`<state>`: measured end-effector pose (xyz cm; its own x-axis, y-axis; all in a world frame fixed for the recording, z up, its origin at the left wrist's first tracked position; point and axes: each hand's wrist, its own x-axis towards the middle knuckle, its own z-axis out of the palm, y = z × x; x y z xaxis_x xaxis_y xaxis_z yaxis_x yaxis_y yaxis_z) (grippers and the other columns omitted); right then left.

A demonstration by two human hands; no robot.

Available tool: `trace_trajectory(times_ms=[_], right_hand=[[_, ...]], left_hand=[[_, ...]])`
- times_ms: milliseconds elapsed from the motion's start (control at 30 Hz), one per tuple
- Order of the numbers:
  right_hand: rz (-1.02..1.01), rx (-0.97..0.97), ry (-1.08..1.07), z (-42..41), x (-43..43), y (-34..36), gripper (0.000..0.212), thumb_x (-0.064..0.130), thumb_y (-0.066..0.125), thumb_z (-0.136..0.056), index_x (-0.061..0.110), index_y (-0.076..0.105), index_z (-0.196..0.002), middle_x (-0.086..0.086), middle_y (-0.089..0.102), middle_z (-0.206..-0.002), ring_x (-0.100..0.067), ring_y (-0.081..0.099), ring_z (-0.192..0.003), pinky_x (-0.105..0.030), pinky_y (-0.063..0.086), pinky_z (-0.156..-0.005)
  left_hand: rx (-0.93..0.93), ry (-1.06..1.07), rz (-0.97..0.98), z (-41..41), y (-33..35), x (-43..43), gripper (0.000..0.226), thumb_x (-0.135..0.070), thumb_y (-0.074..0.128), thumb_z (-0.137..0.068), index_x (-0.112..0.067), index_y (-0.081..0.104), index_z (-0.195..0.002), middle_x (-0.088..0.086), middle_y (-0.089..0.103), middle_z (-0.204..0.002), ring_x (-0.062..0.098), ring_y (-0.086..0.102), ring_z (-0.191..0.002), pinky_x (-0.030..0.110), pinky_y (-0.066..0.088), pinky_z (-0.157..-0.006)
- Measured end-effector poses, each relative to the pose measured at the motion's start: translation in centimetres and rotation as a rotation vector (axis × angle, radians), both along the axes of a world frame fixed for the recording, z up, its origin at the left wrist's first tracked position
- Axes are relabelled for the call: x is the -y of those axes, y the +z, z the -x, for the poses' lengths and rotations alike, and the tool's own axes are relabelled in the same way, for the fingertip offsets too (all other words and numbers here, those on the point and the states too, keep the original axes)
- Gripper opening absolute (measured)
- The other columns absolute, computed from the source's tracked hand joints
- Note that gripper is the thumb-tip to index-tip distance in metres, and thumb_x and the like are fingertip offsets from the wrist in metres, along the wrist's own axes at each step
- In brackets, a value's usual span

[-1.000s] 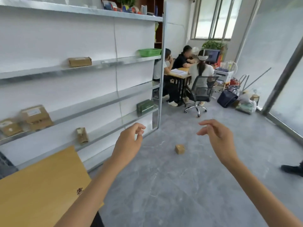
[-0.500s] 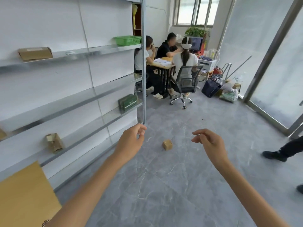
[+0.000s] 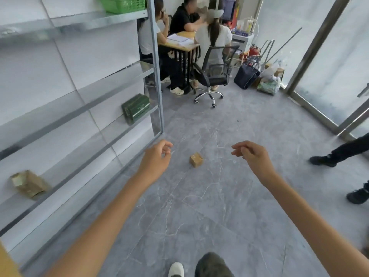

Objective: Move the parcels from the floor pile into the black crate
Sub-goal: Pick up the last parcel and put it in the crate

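A small brown cardboard parcel (image 3: 196,159) lies alone on the grey floor in the middle of the view. My left hand (image 3: 156,159) hovers to its left and my right hand (image 3: 252,155) to its right, both stretched forward above the floor. Each hand holds nothing and has loosely curled fingers. Neither touches the parcel. No black crate is in view.
Metal shelving (image 3: 79,104) runs along the left, holding a green box (image 3: 136,108), a crumpled brown parcel (image 3: 28,183) and a green basket (image 3: 123,4). People sit at a desk (image 3: 180,44) behind an office chair (image 3: 214,76). Another person's black shoes (image 3: 323,160) stand at right.
The view has tilted down and moved forward, so the parcel is nearer and lower between my hands. Both hands stay outstretched and empty. My own shoe now shows at the bottom.
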<state>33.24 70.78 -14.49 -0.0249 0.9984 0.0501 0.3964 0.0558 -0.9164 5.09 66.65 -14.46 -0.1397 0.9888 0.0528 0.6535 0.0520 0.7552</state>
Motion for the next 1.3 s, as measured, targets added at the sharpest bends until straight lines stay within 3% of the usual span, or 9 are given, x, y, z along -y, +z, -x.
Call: trace_trajectory(times_ms=[233, 467, 533, 633, 733, 800, 967, 1167, 1300], right_hand=[[0.132, -0.028, -0.059, -0.4, -9.7, -3.3, 0.031, -0.003, 0.040, -0.092, 0.009, 0.068, -0.094, -0.014, 0.072, -0.088, -0.018, 0.062, -0.082, -0.013, 0.046, -0.069], [0.246, -0.016, -0.057, -3.2, -23.3, -7.0, 0.030, -0.004, 0.040, -0.093, 0.009, 0.067, -0.093, -0.014, 0.072, -0.089, -0.020, 0.062, -0.082, -0.019, 0.046, -0.071], [0.279, -0.020, -0.078, -3.9, -27.0, -7.7, 0.030, -0.003, 0.041, -0.093, 0.008, 0.068, -0.094, -0.014, 0.072, -0.088, -0.019, 0.061, -0.081, -0.018, 0.046, -0.070], [0.324, -0.030, -0.081, -4.1, -32.2, -8.9, 0.030, -0.003, 0.040, -0.092, 0.005, 0.068, -0.096, -0.013, 0.071, -0.087, -0.019, 0.060, -0.080, -0.017, 0.045, -0.068], [0.388, -0.033, -0.074, -3.4, -36.5, -10.6, 0.030, -0.004, 0.039, -0.092, 0.004, 0.067, -0.097, -0.013, 0.070, -0.086, -0.020, 0.060, -0.080, -0.017, 0.044, -0.066], [0.432, -0.025, -0.061, -2.9, -39.2, -12.1, 0.030, -0.003, 0.039, -0.092, 0.006, 0.067, -0.095, -0.011, 0.070, -0.085, -0.020, 0.060, -0.080, -0.019, 0.044, -0.066], [0.559, 0.035, -0.042, -0.9, -45.7, -16.5, 0.031, -0.001, 0.039, -0.091, 0.011, 0.068, -0.092, -0.009, 0.072, -0.085, -0.020, 0.062, -0.081, -0.023, 0.044, -0.069], [0.674, 0.093, -0.064, 2.3, -54.3, -21.8, 0.029, -0.003, 0.039, -0.091, 0.005, 0.068, -0.092, -0.013, 0.070, -0.085, -0.024, 0.062, -0.082, -0.037, 0.050, -0.085], [0.747, 0.135, -0.078, 3.9, -59.2, -26.5, 0.030, -0.005, 0.038, -0.091, 0.000, 0.067, -0.096, -0.013, 0.067, -0.084, -0.025, 0.061, -0.082, -0.038, 0.050, -0.088]], left_hand=[[0.063, -0.048, 0.107, -3.5, -4.1, -11.7, 0.023, -0.009, 0.047, -0.092, -0.012, 0.060, -0.110, 0.005, 0.065, -0.101, 0.019, 0.060, -0.100, 0.023, 0.043, -0.080], [0.154, -0.079, 0.203, -11.6, -7.6, -25.7, 0.023, -0.011, 0.046, -0.091, -0.014, 0.060, -0.110, 0.004, 0.064, -0.099, 0.019, 0.061, -0.090, 0.029, 0.049, -0.079], [0.176, -0.046, 0.218, -12.9, -8.4, -28.9, 0.025, -0.011, 0.046, -0.091, -0.016, 0.059, -0.112, 0.000, 0.063, -0.099, 0.015, 0.059, -0.086, 0.026, 0.047, -0.075], [0.221, 0.018, 0.217, -13.4, -9.5, -32.9, 0.026, -0.011, 0.047, -0.091, -0.018, 0.056, -0.114, -0.006, 0.059, -0.095, 0.004, 0.055, -0.078, 0.006, 0.040, -0.063], [0.279, 0.077, 0.242, -12.6, -10.7, -36.1, 0.027, -0.010, 0.048, -0.091, -0.021, 0.054, -0.116, -0.007, 0.059, -0.095, 0.006, 0.055, -0.083, 0.007, 0.040, -0.063], [0.282, 0.105, 0.282, -11.3, -12.1, -38.2, 0.029, -0.010, 0.047, -0.092, -0.021, 0.052, -0.118, -0.004, 0.061, -0.099, 0.011, 0.056, -0.091, 0.016, 0.040, -0.068], [0.270, 0.161, 0.421, -7.0, -16.8, -44.5, 0.027, -0.012, 0.047, -0.093, -0.020, 0.052, -0.118, 0.001, 0.065, -0.102, 0.014, 0.056, -0.090, 0.024, 0.041, -0.074], [0.247, 0.166, 0.534, -2.1, -23.5, -54.0, 0.022, -0.010, 0.051, -0.090, -0.019, 0.055, -0.109, -0.006, 0.062, -0.085, 0.015, 0.060, -0.085, 0.017, 0.037, -0.064], [0.203, 0.132, 0.667, -0.4, -29.2, -60.3, 0.023, -0.010, 0.050, -0.090, -0.014, 0.057, -0.112, 0.008, 0.067, -0.105, 0.021, 0.061, -0.094, 0.023, 0.041, -0.072]])
